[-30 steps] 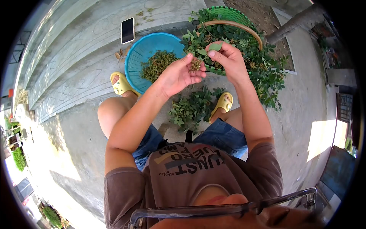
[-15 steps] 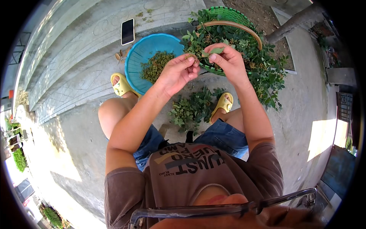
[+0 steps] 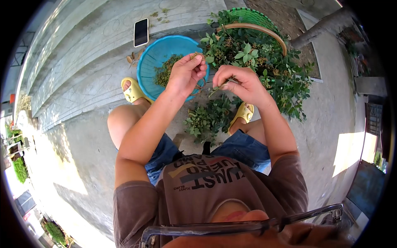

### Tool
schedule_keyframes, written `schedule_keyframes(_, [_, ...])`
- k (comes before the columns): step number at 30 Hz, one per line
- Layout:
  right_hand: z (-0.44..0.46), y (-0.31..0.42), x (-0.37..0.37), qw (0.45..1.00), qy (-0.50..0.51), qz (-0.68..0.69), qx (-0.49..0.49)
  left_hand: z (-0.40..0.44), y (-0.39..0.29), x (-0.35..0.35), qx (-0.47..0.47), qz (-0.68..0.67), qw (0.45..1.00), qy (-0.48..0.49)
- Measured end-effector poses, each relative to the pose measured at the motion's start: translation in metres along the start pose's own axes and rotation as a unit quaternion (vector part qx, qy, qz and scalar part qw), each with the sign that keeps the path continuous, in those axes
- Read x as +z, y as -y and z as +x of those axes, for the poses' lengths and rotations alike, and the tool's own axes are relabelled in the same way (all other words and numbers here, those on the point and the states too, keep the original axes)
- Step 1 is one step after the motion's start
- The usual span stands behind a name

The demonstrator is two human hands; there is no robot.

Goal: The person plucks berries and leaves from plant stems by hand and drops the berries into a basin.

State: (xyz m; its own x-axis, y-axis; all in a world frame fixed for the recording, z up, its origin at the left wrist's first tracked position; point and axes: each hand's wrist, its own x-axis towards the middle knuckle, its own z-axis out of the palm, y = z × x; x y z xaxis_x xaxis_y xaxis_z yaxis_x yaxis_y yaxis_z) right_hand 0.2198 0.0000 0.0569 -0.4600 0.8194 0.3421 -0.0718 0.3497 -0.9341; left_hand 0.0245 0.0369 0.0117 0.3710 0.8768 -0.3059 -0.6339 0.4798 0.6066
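My left hand (image 3: 185, 76) is over the right side of a blue plastic basin (image 3: 143, 62), its thumb and fingers pinched on a small berry cluster (image 3: 197, 55). Inside the basin lies a heap of small greenish-brown berries (image 3: 165, 71). To the right, my right hand (image 3: 242, 84) grips a thin leafy sprig (image 3: 215, 90), mostly covered by the fingers. Just beyond that hand stands a green woven basket (image 3: 254, 16) with a brown handle (image 3: 258, 26), heaped with leafy branches (image 3: 248, 53) bearing berry clusters.
A pile of cut leafy sprigs (image 3: 209, 118) lies on the concrete between my feet in yellow sandals (image 3: 133, 91). A phone (image 3: 141, 33) rests on the concrete step at the upper left. Branches hang over the basket's right side, near a tree trunk (image 3: 320, 29).
My hands have moved apart. The left rose slightly leftward over the basin with a berry cluster, while the right came down toward me with the sprig.
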Motion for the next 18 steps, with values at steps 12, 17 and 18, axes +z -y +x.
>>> schedule_keyframes(12, [-0.002, -0.011, -0.011, 0.984, -0.092, -0.022, 0.148, -0.023, 0.005, 0.031, 0.266, 0.544, 0.796, -0.004])
schedule_keyframes(17, [-0.001, -0.027, -0.005, 0.985, -0.092, 0.033, 0.14, -0.024, 0.005, 0.034, 0.314, 0.586, 0.747, 0.015])
schedule_keyframes(18, [-0.001, -0.03, -0.004, 0.985, -0.099, 0.029, 0.14, -0.024, 0.005, 0.034, 0.314, 0.584, 0.748, 0.023])
